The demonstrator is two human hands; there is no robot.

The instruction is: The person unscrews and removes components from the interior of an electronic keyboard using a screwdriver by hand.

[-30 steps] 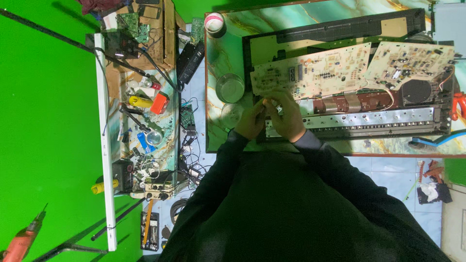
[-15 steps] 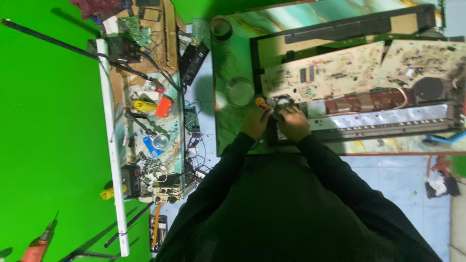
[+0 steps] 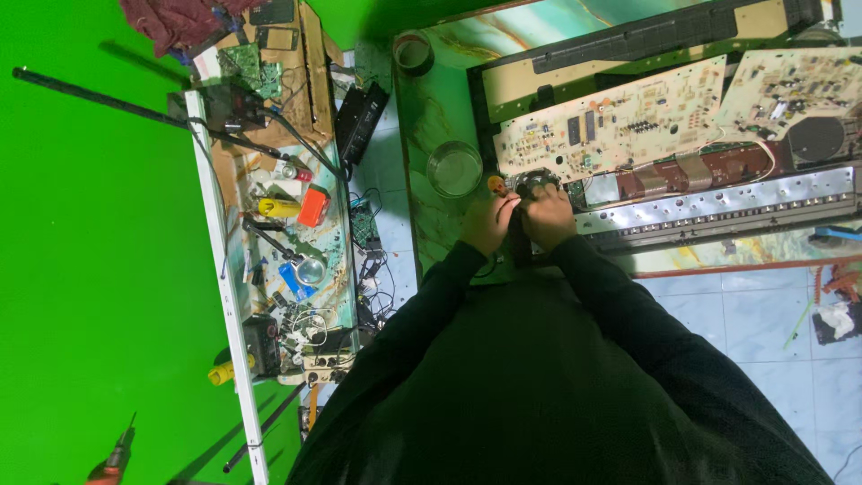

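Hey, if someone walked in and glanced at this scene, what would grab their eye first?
Probably the opened electronic keyboard with its pale circuit boards laid bare, across the upper right. At its near edge, the left hand and right hand meet over a small dark part, an orange-handled tool at the left hand. A cluttered narrow workbench stands at the left.

Person's clothing and hands, seen from the head camera.

The person wears a dark, near-black long-sleeved garment of matte, plain fabric with no visible print, stripe or marking. It fills the lower middle of the view as one broad dark mass. Both sleeves are full length, narrowing toward the wrists and ending in close cuffs. The left hand (image 3: pixel 489 222) and the right hand (image 3: pixel 548 218) are bare, without gloves. No ring, watch or bracelet can be made out at this size.
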